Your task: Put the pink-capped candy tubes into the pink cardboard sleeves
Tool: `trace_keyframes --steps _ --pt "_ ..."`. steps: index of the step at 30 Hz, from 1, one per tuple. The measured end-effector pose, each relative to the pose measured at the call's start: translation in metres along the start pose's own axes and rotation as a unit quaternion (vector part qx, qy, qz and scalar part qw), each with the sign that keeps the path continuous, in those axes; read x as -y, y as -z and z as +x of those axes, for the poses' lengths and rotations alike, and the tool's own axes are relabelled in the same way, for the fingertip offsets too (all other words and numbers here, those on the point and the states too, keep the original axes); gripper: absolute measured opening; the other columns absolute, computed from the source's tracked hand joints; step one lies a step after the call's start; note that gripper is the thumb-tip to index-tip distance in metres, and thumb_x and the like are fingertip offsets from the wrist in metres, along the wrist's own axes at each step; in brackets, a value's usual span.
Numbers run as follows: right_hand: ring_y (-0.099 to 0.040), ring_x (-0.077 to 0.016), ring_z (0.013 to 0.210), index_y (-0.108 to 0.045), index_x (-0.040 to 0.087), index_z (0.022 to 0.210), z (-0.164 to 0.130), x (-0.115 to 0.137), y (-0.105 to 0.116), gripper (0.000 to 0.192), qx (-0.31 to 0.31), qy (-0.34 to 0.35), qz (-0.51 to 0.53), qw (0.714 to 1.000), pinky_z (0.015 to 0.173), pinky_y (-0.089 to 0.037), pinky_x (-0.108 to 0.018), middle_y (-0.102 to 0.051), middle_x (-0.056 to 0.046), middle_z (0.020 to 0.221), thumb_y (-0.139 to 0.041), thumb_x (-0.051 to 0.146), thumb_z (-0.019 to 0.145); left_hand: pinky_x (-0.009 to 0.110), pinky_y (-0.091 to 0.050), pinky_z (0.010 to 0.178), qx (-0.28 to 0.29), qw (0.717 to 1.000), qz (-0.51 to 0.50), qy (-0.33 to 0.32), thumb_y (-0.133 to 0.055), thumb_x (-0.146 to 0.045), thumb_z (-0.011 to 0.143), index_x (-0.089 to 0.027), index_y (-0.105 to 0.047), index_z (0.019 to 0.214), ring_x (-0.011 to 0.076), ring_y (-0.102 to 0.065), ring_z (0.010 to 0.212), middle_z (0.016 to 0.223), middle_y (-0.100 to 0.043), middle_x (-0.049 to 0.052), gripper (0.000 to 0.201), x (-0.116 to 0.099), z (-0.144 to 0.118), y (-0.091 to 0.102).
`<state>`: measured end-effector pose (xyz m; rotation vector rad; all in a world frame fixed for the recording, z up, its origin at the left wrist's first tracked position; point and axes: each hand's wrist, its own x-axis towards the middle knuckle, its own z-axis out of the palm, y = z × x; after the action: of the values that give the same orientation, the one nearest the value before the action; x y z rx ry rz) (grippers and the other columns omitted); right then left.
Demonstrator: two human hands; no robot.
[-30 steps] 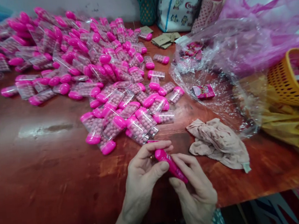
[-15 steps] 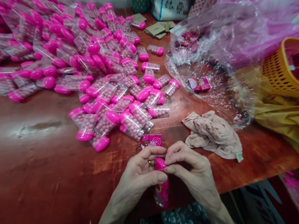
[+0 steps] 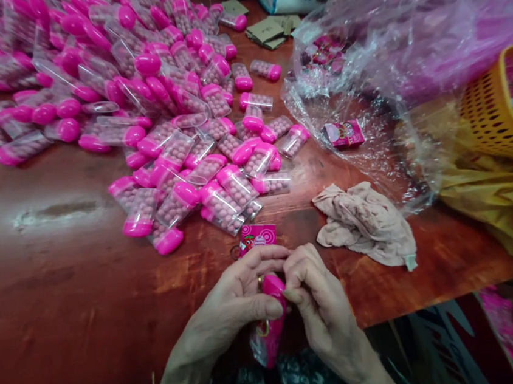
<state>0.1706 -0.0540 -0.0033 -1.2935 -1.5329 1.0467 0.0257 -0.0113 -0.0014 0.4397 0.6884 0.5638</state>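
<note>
Lighting: soft, even and fairly bright from overhead, with a dull pale sheen on the red table (image 3: 52,210) at left and only faint shadows beneath the pink-capped containers (image 3: 171,121). Glare: white highlights on the clear plastic bag (image 3: 375,63). Quality: centre reasonably sharp; corners smeared, stretched and darkened by wide-angle distortion, the yellow basket (image 3: 500,111) and far edges blurred.

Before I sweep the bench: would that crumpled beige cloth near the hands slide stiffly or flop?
The beige cloth lies in soft folds, so it would probably bunch and drag rather than slide. It looks thin and light, likely draping limp when lifted off the table.
</note>
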Motion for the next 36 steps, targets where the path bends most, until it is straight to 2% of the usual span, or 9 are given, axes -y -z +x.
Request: trace_keyframes --steps 4,7,12,16,24,27,30,33,36 --pt "-0.045 -0.0181 0.074 -0.04 0.021 0.072 -0.002 -0.004 -0.008 0.023 -0.071 0.005 0.028 0.997 0.067 -0.039 -0.034 -0.044 -0.001 0.073 -0.034 0.023 0.094 0.027 -0.048 0.074 0.002 1.0 -0.011 -0.016 -0.084 -0.023 0.054 -0.023 -0.06 0.11 0.0171 -0.062 0.084 0.106 -0.063 0.006 0.061 0.003 0.0 0.004" --pt "-0.045 -0.0178 0.072 -0.042 0.021 0.073 -0.001 -0.007 -0.01 0.022 -0.099 0.0 0.04 0.994 0.071 -0.04 -0.036 -0.044 0.0 0.071 -0.036 0.025 0.094 0.024 -0.048 0.071 0.013 0.999 0.026 -0.032 -0.086 -0.015 0.048 -0.026 -0.06 0.109 0.0155 -0.062 0.083 0.105 -0.064 0.003 0.067 0.006 -0.001 0.007" --pt "-0.044 -0.0169 0.071 -0.043 0.021 0.075 -0.002 -0.012 -0.015 0.02 -0.144 0.026 0.056 0.988 0.075 -0.04 -0.037 -0.042 0.001 0.071 -0.037 0.024 0.094 0.022 -0.045 0.073 -0.013 0.993 0.108 -0.055 -0.079 -0.008 0.059 -0.025 -0.061 0.106 0.0132 -0.06 0.084 0.103 -0.064 0.002 0.053 0.007 -0.001 0.005" --pt "-0.045 -0.0172 0.071 -0.043 0.021 0.076 -0.002 -0.012 -0.022 0.019 -0.187 -0.002 0.117 0.975 0.066 -0.041 -0.033 -0.041 0.0 0.072 -0.038 0.028 0.094 0.022 -0.044 0.065 0.015 0.997 0.063 -0.036 -0.078 -0.011 0.06 -0.022 -0.06 0.106 0.0119 -0.058 0.073 0.09 -0.065 0.001 0.05 0.002 -0.001 0.002" --pt "-0.047 -0.0175 0.07 -0.043 0.021 0.076 -0.002 -0.004 -0.027 0.019 -0.182 -0.04 0.165 0.969 0.063 -0.041 -0.033 -0.043 -0.001 0.073 -0.04 0.03 0.093 0.022 -0.04 0.055 0.026 0.999 0.014 0.024 -0.085 -0.023 0.051 -0.017 -0.06 0.096 0.0109 -0.053 0.06 0.075 -0.061 0.001 0.052 -0.002 -0.001 0.007" --pt "-0.045 -0.0168 0.067 -0.043 0.021 0.073 -0.004 -0.001 -0.026 0.021 -0.188 0.007 0.127 0.974 0.065 -0.041 -0.034 -0.041 0.001 0.069 -0.039 0.026 0.093 0.022 -0.043 0.056 0.01 1.0 0.013 0.01 -0.085 -0.028 0.051 -0.018 -0.061 0.101 0.0124 -0.058 0.062 0.078 -0.064 0.003 0.056 -0.002 -0.003 0.006" --pt "-0.044 -0.0165 0.067 -0.042 0.021 0.072 -0.004 -0.002 -0.027 0.021 -0.185 0.049 0.093 0.977 0.071 -0.041 -0.037 -0.041 0.001 0.068 -0.038 0.024 0.093 0.017 -0.038 0.041 -0.01 0.999 0.042 -0.031 -0.079 -0.026 0.062 -0.02 -0.06 0.105 0.0075 -0.053 0.046 0.073 -0.065 0.0 0.048 -0.001 -0.005 0.005" --pt "-0.045 -0.0174 0.07 -0.042 0.021 0.075 -0.003 -0.004 -0.028 0.019 -0.169 0.001 0.132 0.977 0.067 -0.04 -0.034 -0.043 0.0 0.072 -0.039 0.026 0.093 0.015 -0.031 0.032 -0.021 0.996 0.066 -0.048 -0.074 -0.022 0.069 -0.022 -0.059 0.101 0.0043 -0.046 0.036 0.065 -0.063 -0.003 0.036 0.001 -0.006 0.004" --pt "-0.044 -0.0157 0.069 -0.042 0.021 0.077 -0.002 -0.003 -0.026 0.019 -0.148 -0.057 0.208 0.965 0.061 -0.038 -0.03 -0.042 0.0 0.074 -0.038 0.027 0.094 0.015 -0.033 0.032 -0.011 0.998 0.054 -0.035 -0.074 -0.023 0.069 -0.023 -0.056 0.105 0.0049 -0.045 0.035 0.063 -0.061 -0.004 0.04 0.002 -0.006 0.004"
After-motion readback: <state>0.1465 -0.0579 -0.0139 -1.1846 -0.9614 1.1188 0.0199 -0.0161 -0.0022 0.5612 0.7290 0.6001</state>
